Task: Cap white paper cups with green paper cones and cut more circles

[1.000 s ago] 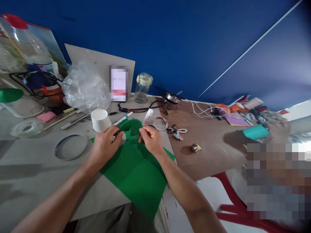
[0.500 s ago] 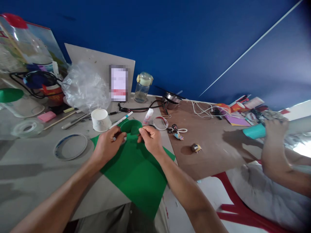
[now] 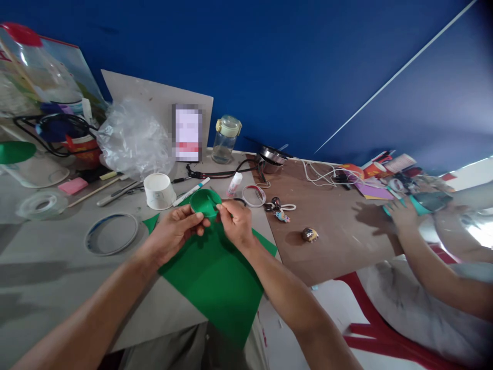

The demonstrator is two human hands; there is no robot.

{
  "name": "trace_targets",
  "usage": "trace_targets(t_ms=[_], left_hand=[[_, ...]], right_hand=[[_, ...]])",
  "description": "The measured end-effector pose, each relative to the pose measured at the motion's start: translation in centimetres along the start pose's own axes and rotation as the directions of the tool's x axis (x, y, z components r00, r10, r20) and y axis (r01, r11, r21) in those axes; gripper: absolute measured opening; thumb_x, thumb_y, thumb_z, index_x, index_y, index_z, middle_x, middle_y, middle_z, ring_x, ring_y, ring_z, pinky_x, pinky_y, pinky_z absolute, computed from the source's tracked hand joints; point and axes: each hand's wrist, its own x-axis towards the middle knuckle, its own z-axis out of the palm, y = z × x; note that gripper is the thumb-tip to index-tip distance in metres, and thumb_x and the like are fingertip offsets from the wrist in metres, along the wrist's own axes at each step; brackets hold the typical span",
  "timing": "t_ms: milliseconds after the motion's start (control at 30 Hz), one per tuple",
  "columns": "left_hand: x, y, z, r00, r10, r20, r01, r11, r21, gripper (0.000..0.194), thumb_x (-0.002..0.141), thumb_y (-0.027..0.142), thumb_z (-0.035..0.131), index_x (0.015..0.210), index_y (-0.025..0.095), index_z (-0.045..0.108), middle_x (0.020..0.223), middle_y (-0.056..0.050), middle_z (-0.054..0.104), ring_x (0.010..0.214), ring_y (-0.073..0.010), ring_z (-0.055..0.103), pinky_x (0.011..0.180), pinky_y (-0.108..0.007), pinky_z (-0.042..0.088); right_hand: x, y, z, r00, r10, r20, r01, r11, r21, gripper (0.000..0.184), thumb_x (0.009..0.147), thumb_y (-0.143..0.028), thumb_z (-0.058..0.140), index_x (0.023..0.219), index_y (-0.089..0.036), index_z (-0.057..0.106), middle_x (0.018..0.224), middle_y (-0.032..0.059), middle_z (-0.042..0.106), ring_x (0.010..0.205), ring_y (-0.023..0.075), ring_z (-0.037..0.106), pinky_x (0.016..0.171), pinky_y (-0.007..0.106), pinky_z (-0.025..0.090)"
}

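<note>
A green paper sheet (image 3: 215, 280) lies on the grey table (image 3: 46, 267) in front of me, its near corner hanging over the edge. Its far end is curled up into a small round loop (image 3: 204, 201). My left hand (image 3: 173, 231) pinches the loop's left side, fingers closed on the paper. My right hand (image 3: 235, 222) pinches the right side of the same curl with thumb and forefinger. Both hands hold it just above the sheet.
A white paper cup (image 3: 157, 191), a marker (image 3: 191, 191), a glue stick (image 3: 234, 185) and a tape ring (image 3: 111, 233) lie around the sheet. A plastic bag (image 3: 133, 136) and a jar (image 3: 226, 139) stand behind. At right, another person's hand (image 3: 400, 213) holds a teal thing over the brown board (image 3: 339, 241).
The paper's far end has been rolled tighter into a round loop and lifted slightly. The other person's arm at right has come into view and moved left and down.
</note>
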Motion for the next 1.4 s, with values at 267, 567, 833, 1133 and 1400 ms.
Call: trace_targets(t_ms=[267, 567, 833, 1133, 1400], left_hand=[[0.4, -0.4, 0.2, 0.999, 0.032, -0.027, -0.030, 0.998, 0.050, 0.034, 0.063, 0.038, 0.091, 0.075, 0.014, 0.070, 0.076, -0.005, 0.075, 0.057, -0.0097, 0.060, 0.058, -0.022, 0.050], [0.8, -1.3, 0.1, 0.979, 0.131, -0.157, -0.085, 0.958, 0.274, 0.040, 0.061, 0.046, 0.088, 0.068, 0.017, 0.061, 0.063, -0.001, 0.069, 0.052, -0.0115, 0.057, 0.053, -0.024, 0.045], [0.7, -1.0, 0.3, 0.949, 0.196, -0.245, -0.080, 0.908, 0.412, 0.039, 0.061, 0.041, 0.085, 0.080, 0.018, 0.062, 0.060, 0.004, 0.062, 0.054, -0.0125, 0.056, 0.052, -0.024, 0.040], [0.5, -1.0, -0.1, 0.974, 0.163, -0.154, -0.098, 0.927, 0.361, 0.021, 0.068, 0.033, 0.077, 0.074, 0.018, 0.064, 0.057, 0.004, 0.056, 0.049, -0.0097, 0.045, 0.048, -0.024, 0.033], [0.5, -0.8, 0.3, 0.967, 0.217, -0.135, -0.119, 0.849, 0.515, 0.026, 0.068, 0.040, 0.073, 0.063, 0.019, 0.059, 0.052, 0.004, 0.055, 0.050, -0.0115, 0.045, 0.047, -0.024, 0.031]], right_hand=[[0.0, -0.8, 0.5, 0.919, 0.359, 0.163, -0.394, 0.846, 0.359, 0.033, 0.092, -0.044, 0.056, 0.068, -0.022, 0.056, 0.053, -0.0014, 0.062, 0.050, 0.0147, 0.059, 0.055, 0.026, 0.045], [0.0, -0.9, 0.7, 0.869, 0.431, 0.244, -0.494, 0.727, 0.476, 0.040, 0.086, -0.056, 0.063, 0.069, -0.021, 0.054, 0.048, -0.0028, 0.059, 0.047, 0.0136, 0.057, 0.053, 0.025, 0.040], [0.2, -0.8, 0.7, 0.837, 0.451, 0.309, -0.546, 0.680, 0.489, 0.041, 0.082, -0.058, 0.065, 0.068, -0.021, 0.055, 0.045, -0.0042, 0.056, 0.045, 0.0120, 0.052, 0.055, 0.026, 0.041], [0.2, -0.8, 0.5, 0.833, 0.429, 0.349, -0.552, 0.680, 0.482, 0.032, 0.079, -0.051, 0.067, 0.077, -0.020, 0.060, 0.057, -0.0020, 0.061, 0.055, 0.0125, 0.054, 0.060, 0.026, 0.044], [0.0, -0.3, 1.4, 0.811, 0.481, 0.333, -0.585, 0.687, 0.431, 0.025, 0.074, -0.039, 0.068, 0.067, -0.021, 0.053, 0.052, -0.0066, 0.047, 0.049, 0.0103, 0.044, 0.049, 0.024, 0.036]])
